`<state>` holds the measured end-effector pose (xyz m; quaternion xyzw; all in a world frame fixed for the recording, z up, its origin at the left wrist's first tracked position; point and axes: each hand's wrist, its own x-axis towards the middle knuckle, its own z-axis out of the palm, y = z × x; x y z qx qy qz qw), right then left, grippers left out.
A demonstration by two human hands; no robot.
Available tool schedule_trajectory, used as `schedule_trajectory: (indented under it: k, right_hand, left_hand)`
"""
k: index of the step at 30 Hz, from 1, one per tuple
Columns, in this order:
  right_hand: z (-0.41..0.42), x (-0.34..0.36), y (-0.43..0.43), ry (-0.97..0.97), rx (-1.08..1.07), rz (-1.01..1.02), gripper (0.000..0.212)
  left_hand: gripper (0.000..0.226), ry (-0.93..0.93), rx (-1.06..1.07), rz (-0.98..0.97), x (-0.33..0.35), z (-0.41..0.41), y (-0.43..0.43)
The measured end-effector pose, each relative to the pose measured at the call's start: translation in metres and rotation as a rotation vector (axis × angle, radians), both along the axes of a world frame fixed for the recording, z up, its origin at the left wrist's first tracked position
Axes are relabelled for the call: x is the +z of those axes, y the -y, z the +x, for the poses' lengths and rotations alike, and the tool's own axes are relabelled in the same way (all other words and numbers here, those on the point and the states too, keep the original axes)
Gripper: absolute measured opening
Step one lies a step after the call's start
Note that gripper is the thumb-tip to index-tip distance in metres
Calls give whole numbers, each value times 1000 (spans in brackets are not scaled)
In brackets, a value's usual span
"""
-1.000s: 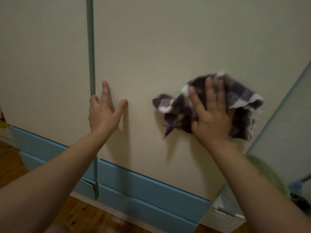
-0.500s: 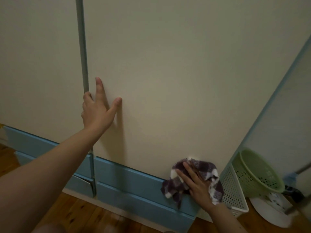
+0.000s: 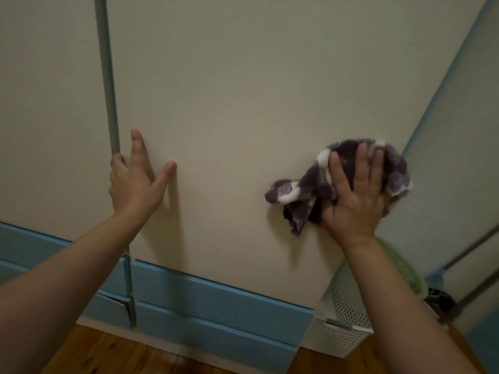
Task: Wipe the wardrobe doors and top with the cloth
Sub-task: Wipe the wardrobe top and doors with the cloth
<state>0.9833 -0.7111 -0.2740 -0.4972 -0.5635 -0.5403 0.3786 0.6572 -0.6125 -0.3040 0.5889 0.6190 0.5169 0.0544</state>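
Half a second ago your right hand was low, at the blue base of the wardrobe. Now it is up again at the middle height of the right door, close to the door's right edge. Its fingers are straight and spread, and they press the cloth flat against the door; a bunched corner of the cloth sticks out to the left of the palm. Your left hand has stayed in its place, open with the fingers spread. It rests on the same door, just beside the blue strip that divides the doors.

You see two cream doors, the right one and the left door, one checked cloth in dark purple and white, and two baskets. The white perforated basket stands on the floor beside the wardrobe. The green basket is now mostly hidden behind your right forearm.

The doors are smooth and matt. Under the base is a wooden floor, and a grey pole leans at the far right.
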Motion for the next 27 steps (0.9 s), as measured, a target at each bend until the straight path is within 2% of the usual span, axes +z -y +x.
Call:
schedule_trajectory:
  k: [4,8,14,18,21,25,27]
  right_hand:
    - [-10,45,-7,-102,-48,56,48]
    - [-23,42,-8,-212,-67,24,59]
    - [-86,23,-29,183,58,-184,63]
    - [-139,47,-55,386,134,-260,59]
    - [-163,90,-76,312,287,-184,53]
    - [-180,132,-81,248,120,-151,56]
    - [-183,150,-82,216,115,-147,59]
  left_hand:
    - [79,-3,2,22,-2,-1,0]
    - [80,-4,12,28,-1,0,0]
    - [81,-28,25,44,0,2,1]
    - [83,-57,23,24,-2,-2,0]
    - [85,-48,20,14,0,-3,-1]
    - [83,17,11,-7,3,1,0]
    - [83,9,1,47,5,3,2]
